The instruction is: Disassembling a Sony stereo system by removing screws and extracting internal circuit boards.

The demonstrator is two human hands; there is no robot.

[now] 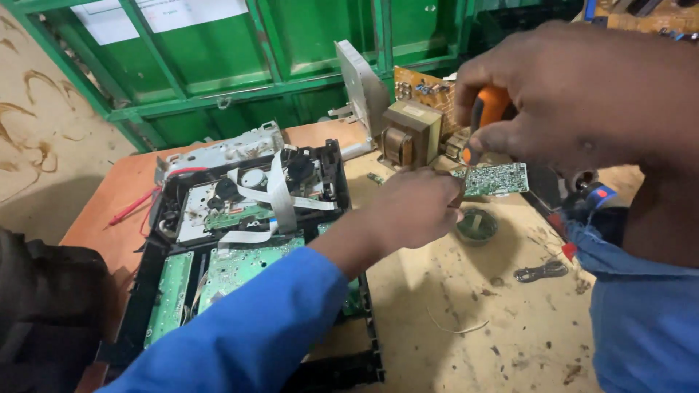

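Left hand (415, 204) has its grip pinched shut on a small green circuit board (495, 178), held up over the worktop (437, 306) beside the opened-up player chassis (247, 218), while the right hand (575, 94) is wrapped tight around an orange-handled screwdriver (486, 109) just above it.

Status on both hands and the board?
Left hand pinches small green circuit board. Right hand grips orange-handled tool at board. Nothing between.

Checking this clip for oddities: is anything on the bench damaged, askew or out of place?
Yes. The black player chassis lies open, ribbon cables loose across its boards. A transformer sits bare on the table, among debris. The left hand holds a small green circuit board; the right hand grips an orange-handled tool.
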